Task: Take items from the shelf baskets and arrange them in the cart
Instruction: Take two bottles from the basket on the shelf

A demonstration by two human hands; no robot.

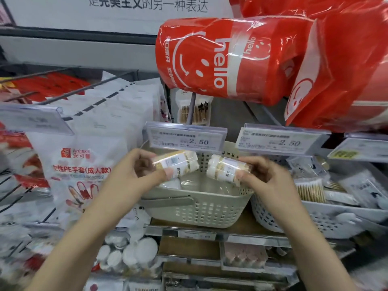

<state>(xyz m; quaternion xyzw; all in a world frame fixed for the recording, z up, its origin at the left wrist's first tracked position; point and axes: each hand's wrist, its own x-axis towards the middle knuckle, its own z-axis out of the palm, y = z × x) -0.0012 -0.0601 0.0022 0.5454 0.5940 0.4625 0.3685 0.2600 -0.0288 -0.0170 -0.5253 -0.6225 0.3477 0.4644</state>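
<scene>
left hand (134,171) grips left tub (176,163) | right hand (266,177) grips right tub (225,170)

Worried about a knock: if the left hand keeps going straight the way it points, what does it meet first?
Probably the container held by the right hand: the left hand with its own container points right, over the beige basket. Depth is unclear.
</scene>
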